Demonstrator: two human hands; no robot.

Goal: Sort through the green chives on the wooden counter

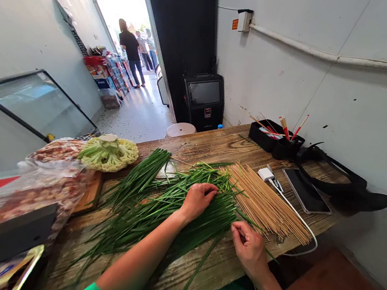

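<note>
A large pile of garlic chives (pixel 153 212) lies across the wooden table, with a separate bundle of chives (pixel 140 176) at its upper left. My left hand (pixel 200 201) rests over the pile, thumb and fingertips pinched on chives near their cut ends. Just right of the pile's edge, my right hand (pixel 249 246) is closed, its fingertips pressed together. What it pinches is too small to make out; a thin pale line shows below that hand. Beyond both hands, many bamboo skewers (pixel 265 200) lie side by side in a flat heap.
A cauliflower (pixel 109 153) and bagged meat (pixel 62 188) sit at left near a cutting board (pixel 89 192). Right of the skewers are a white charger (pixel 265 174) with its cable, a phone (pixel 307 191) and a black holder (pixel 266 134) with sticks. A person (pixel 130 49) stands by the doorway.
</note>
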